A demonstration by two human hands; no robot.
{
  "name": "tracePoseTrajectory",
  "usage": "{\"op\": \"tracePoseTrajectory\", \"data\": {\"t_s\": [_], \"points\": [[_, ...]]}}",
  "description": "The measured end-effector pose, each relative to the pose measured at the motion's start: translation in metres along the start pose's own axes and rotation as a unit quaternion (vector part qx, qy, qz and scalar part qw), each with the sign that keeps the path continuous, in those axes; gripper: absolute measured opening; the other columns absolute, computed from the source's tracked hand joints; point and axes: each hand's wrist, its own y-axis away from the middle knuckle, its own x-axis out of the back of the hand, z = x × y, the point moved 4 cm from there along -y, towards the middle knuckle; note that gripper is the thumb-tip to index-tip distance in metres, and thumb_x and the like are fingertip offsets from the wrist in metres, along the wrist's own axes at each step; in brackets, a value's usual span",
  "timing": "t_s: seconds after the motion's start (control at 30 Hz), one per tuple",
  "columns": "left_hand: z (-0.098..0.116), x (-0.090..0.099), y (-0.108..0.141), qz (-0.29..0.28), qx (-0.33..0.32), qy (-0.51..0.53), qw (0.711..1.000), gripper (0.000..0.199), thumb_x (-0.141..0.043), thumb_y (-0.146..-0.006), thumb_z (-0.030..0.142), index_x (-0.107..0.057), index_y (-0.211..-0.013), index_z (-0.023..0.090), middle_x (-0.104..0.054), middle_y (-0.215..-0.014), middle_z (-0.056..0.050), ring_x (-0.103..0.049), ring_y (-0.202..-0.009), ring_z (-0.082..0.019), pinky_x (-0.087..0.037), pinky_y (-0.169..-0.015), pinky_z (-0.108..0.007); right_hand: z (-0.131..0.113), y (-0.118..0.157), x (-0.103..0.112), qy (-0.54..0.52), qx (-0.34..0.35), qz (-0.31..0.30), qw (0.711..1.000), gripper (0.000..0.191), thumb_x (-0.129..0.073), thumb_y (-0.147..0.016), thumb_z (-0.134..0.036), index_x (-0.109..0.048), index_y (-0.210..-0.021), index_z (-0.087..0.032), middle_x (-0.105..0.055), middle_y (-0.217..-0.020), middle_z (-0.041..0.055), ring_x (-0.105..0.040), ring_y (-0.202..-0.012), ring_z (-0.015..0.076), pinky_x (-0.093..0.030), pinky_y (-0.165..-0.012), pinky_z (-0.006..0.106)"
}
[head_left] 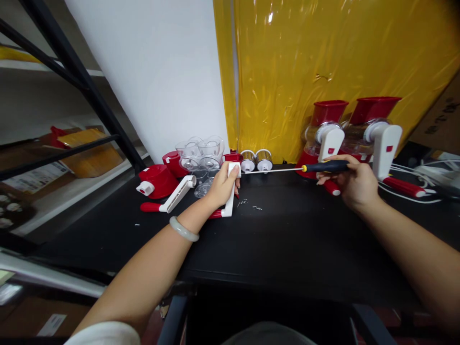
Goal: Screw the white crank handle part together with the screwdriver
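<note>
My left hand (223, 186) is closed around a white crank handle (229, 203) with a red grip, held upright above the black table. In my right hand (354, 184) is a screwdriver (323, 166) with a black and yellow handle, lying nearly level. Its long shaft points left, and the tip meets or lies close to the upper end of the crank handle; exact contact is hard to make out. Several small screws (243, 201) lie on the table just right of the crank. Another crank handle (179, 194) rests left of my left hand.
Red bases (158, 181) and clear plastic housings (201, 152) stand at the back left. Two metal grater drums (264, 160) sit behind the shaft. Two assembled red and white rotary graters (373, 129) stand at right, near white cables (413, 179). A shelf rack (72, 57) is at left.
</note>
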Motion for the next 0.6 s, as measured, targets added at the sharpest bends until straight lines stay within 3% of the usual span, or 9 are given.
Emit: {"op": "tracePoseTrajectory", "data": {"t_s": [0.2, 0.33, 0.43, 0.53, 0.6], "points": [[-0.0004, 0.0005, -0.0001, 0.004, 0.002, 0.006, 1.000, 0.047, -0.051, -0.095, 0.069, -0.043, -0.090, 0.023, -0.057, -0.064, 0.004, -0.056, -0.045, -0.011, -0.046, -0.046, -0.026, 0.0001, 0.0009, -0.0007, 0.041, -0.028, 0.010, 0.999, 0.025, -0.046, -0.073, -0.032, -0.066, -0.084, -0.019, -0.071, -0.058, 0.0067, -0.064, -0.043, 0.0209, -0.048, -0.043, 0.030], [-0.0015, 0.0007, -0.0005, 0.004, -0.001, 0.006, 1.000, 0.044, -0.050, -0.097, 0.066, -0.044, -0.090, 0.023, -0.057, -0.063, 0.004, -0.056, -0.045, -0.011, -0.045, -0.046, -0.026, -0.0007, 0.0007, -0.0022, 0.050, -0.027, 0.013, 0.998, 0.024, -0.045, -0.075, -0.029, -0.064, -0.086, -0.018, -0.068, -0.054, 0.0054, -0.062, -0.042, 0.0188, -0.051, -0.047, 0.029], [-0.0013, 0.0005, -0.0003, 0.002, 0.000, 0.003, 1.000, 0.042, -0.049, -0.098, 0.064, -0.044, -0.090, 0.023, -0.057, -0.064, 0.005, -0.056, -0.045, -0.011, -0.046, -0.046, -0.025, -0.0004, 0.0008, -0.0023, 0.053, -0.020, 0.009, 0.998, 0.024, -0.045, -0.079, -0.029, -0.062, -0.089, -0.018, -0.067, -0.052, 0.0039, -0.061, -0.040, 0.0186, -0.045, -0.039, 0.026], [-0.0007, 0.0007, -0.0004, 0.003, -0.002, -0.003, 1.000, 0.043, -0.048, -0.098, 0.065, -0.044, -0.091, 0.023, -0.057, -0.064, 0.005, -0.056, -0.045, -0.011, -0.046, -0.046, -0.025, 0.0008, 0.0008, -0.0023, 0.054, -0.008, 0.003, 0.998, 0.022, -0.049, -0.084, -0.035, -0.060, -0.093, -0.019, -0.067, -0.052, 0.0021, -0.061, -0.039, 0.0190, -0.037, -0.033, 0.023], [-0.0006, 0.0009, -0.0004, 0.003, -0.003, -0.006, 1.000, 0.043, -0.048, -0.098, 0.065, -0.043, -0.091, 0.023, -0.057, -0.064, 0.005, -0.056, -0.045, -0.010, -0.046, -0.046, -0.024, 0.0011, 0.0009, -0.0025, 0.055, 0.004, 0.004, 0.998, 0.023, -0.057, -0.085, -0.043, -0.058, -0.090, -0.020, -0.065, -0.050, 0.0005, -0.059, -0.038, 0.0177, -0.040, -0.033, 0.023]]}}
